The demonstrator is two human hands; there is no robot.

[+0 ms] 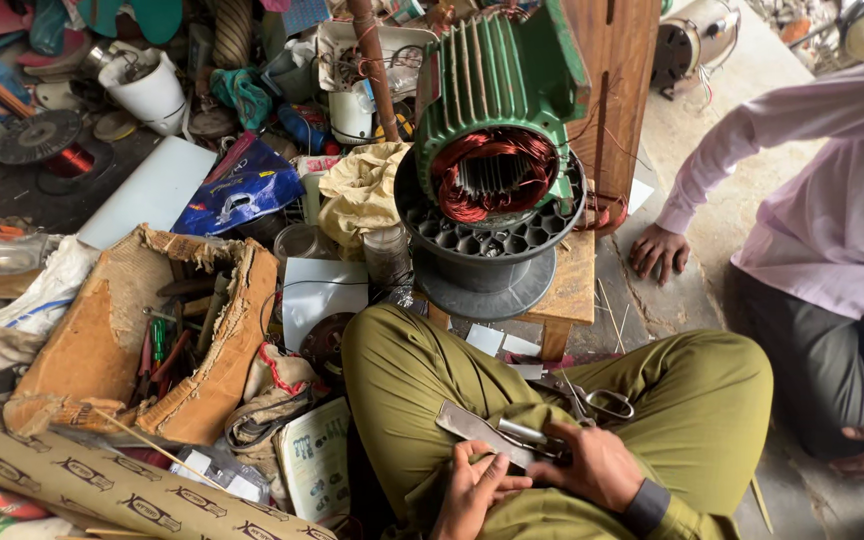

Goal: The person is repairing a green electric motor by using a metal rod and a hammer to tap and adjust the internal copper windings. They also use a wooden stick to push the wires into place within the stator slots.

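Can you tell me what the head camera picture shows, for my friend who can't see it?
A person sitting cross-legged holds a flat grey metal strip over their lap, left hand beside right hand. Scissors rest on their knee; a green motor with copper windings stands ahead.

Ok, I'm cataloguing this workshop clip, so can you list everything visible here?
Motor housing: one, green, copper windings inside, on a black spool.
Black spool: one, on the wooden stool.
Wooden stool: one, brown, centre.
Torn cardboard box: one, brown, tools inside, left.
Yellow cloth: one, behind the knee.
Blue bag: one, upper left.
White cup: one, top left.
Scissors: one pair, metal, on the lap.
Other person: one, pink shirt, right.
Metal strip: one, grey, in both hands.
Left hand: under the strip.
Right hand: gripping it.
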